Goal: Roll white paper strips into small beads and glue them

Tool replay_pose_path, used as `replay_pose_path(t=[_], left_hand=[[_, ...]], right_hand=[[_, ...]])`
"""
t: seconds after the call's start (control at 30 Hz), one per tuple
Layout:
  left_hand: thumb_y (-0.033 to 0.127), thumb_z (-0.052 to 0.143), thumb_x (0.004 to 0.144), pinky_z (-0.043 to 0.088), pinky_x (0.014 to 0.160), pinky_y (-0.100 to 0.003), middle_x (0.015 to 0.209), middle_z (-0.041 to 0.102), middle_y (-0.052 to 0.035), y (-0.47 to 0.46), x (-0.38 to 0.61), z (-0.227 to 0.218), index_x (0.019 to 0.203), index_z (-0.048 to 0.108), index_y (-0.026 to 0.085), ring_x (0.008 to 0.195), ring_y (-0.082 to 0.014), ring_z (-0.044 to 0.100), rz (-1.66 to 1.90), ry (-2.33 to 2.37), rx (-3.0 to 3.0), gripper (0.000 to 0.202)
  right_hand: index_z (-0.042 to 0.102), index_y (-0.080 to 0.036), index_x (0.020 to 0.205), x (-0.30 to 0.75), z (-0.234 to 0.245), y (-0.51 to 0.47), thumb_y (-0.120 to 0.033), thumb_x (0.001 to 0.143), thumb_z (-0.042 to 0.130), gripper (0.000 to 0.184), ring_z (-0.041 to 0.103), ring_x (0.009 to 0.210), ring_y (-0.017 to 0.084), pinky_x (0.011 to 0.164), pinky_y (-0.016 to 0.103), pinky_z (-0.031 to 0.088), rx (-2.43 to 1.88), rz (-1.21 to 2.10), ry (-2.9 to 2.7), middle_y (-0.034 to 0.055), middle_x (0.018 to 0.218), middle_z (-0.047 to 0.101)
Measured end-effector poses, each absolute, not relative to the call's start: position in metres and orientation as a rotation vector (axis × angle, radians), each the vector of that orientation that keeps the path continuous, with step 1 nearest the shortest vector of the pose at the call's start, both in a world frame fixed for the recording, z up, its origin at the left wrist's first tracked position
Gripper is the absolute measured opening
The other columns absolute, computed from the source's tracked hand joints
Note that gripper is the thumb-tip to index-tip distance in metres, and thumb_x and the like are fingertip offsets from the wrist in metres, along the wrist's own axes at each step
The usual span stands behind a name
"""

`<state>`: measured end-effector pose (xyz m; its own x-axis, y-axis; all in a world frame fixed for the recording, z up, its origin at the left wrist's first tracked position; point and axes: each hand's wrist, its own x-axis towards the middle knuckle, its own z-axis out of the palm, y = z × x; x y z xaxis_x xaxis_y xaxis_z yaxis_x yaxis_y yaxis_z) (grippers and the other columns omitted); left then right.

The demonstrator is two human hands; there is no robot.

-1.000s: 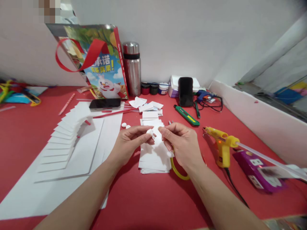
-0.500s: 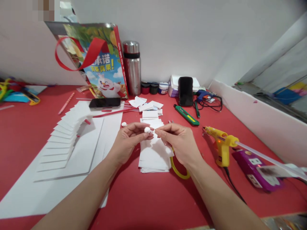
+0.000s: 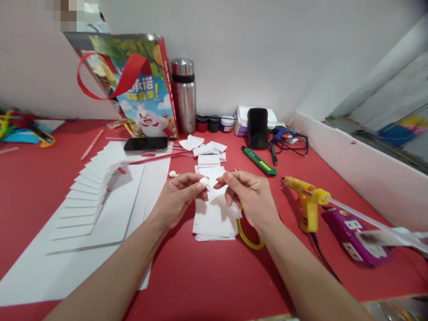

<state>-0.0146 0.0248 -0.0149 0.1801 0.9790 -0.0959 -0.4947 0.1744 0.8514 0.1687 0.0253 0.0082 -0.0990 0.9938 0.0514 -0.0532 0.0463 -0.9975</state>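
My left hand (image 3: 180, 194) pinches a small white ball (image 3: 204, 182) between thumb and fingertips, above the white paper pieces. The ball looks soft and lumpy; I cannot tell its material. Just right of it, my right hand (image 3: 252, 196) is apart from the ball, thumb against the index finger and the other fingers curled. Whatever might sit in that pinch is too small to make out. Behind my left hand another small white ball (image 3: 172, 174) lies on the red table. Beneath both hands is a stack of white paper strips (image 3: 214, 218). A yellow ring-shaped handle (image 3: 249, 240) shows partly under my right hand.
At left, a white stepped model (image 3: 80, 200) stands on white sheets. A yellow glue gun (image 3: 309, 205) and purple box (image 3: 354, 236) lie at right. Further back are a green cutter (image 3: 259, 160), two phones (image 3: 146, 143), paint jars (image 3: 214, 124), a steel flask (image 3: 184, 96) and a picture bag (image 3: 147, 89).
My right fingers have come away from the white ball, leaving a gap between the hands. The ball stays in my left hand, drawn slightly closer into its fingers.
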Motion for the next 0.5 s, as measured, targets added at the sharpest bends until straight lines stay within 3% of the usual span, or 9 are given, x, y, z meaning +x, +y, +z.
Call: replay_pose_path(t=[0.1, 0.17, 0.27, 0.37, 0.5], left_hand=[[0.023, 0.088, 0.068, 0.054, 0.061, -0.021, 0.070, 0.073, -0.0011, 0.024, -0.015, -0.015, 0.082, 0.077, 0.017, 0.059, -0.0106, 0.067, 1.169, 0.745, 0.805, 0.019], [0.022, 0.088, 0.068, 0.052, 0.060, -0.020, 0.071, 0.073, -0.0008, 0.024, -0.014, -0.014, 0.082, 0.076, 0.017, 0.057, -0.0099, 0.066, 1.154, 0.737, 0.823, 0.019], [0.021, 0.089, 0.067, 0.052, 0.060, -0.021, 0.073, 0.072, -0.0006, 0.024, -0.014, -0.014, 0.081, 0.075, 0.017, 0.058, -0.0100, 0.065, 1.144, 0.732, 0.839, 0.020], [0.021, 0.087, 0.069, 0.053, 0.063, -0.021, 0.075, 0.072, -0.0009, 0.023, -0.014, -0.014, 0.084, 0.075, 0.018, 0.062, -0.0104, 0.066, 1.132, 0.724, 0.836, 0.020], [0.022, 0.082, 0.076, 0.054, 0.069, -0.022, 0.082, 0.073, -0.0026, 0.022, -0.015, -0.014, 0.093, 0.078, 0.018, 0.069, -0.0097, 0.066, 1.097, 0.709, 0.798, 0.017]], right_hand=[[0.075, -0.017, 0.086, 0.167, 0.008, 0.025, -0.046, 0.093, 0.061, 0.033, 0.051, 0.038, 0.006, 0.041, 0.022, 0.027, -1.039, 1.357, -1.217, 0.0048, 0.076, 0.075], [0.076, -0.017, 0.086, 0.165, 0.009, 0.024, -0.044, 0.091, 0.065, 0.029, 0.052, 0.039, 0.006, 0.041, 0.022, 0.027, -1.046, 1.384, -1.223, 0.0046, 0.077, 0.075], [0.077, -0.016, 0.075, 0.165, 0.009, 0.025, -0.038, 0.081, 0.078, 0.023, 0.049, 0.042, 0.006, 0.043, 0.022, 0.030, -1.119, 1.345, -1.260, 0.0016, 0.063, 0.069], [0.069, -0.016, 0.060, 0.171, 0.008, 0.028, -0.038, 0.074, 0.084, 0.029, 0.041, 0.042, 0.005, 0.043, 0.022, 0.028, -1.181, 1.201, -1.225, -0.0037, 0.048, 0.055], [0.070, -0.017, 0.068, 0.187, 0.007, 0.035, -0.040, 0.086, 0.071, 0.029, 0.046, 0.048, 0.008, 0.048, 0.023, 0.036, -1.245, 0.941, -1.244, -0.0032, 0.054, 0.055]])
